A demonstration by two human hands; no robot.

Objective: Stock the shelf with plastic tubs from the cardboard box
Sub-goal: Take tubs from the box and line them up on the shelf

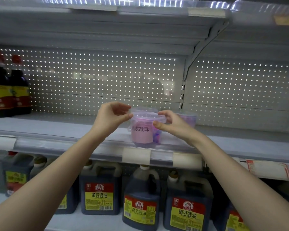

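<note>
Closest to me, below the outstretched forearms, a row of soy sauce jugs (141, 202) fills the lower level, and above them runs the price rail (137, 155) at the front edge of the shelf (57, 129).

Just behind that rail stands the tub (142, 134), pink-labelled and upright on the shelf. The left hand (113, 115) and right hand (170, 121) each pinch its lid rim, one from either side. To finish this well, I'd say: set it squarely with the label facing out, keep the base back from the rail, then let go of both sides together so it doesn't tip.

A second tub (188, 118) sits behind on the right, near enough to get bumped, and what looks like another lid shows directly behind. Farther off is the perforated back panel (107, 77), with dark bottles (8, 90) well off to the left. The cardboard box is out of sight.
</note>
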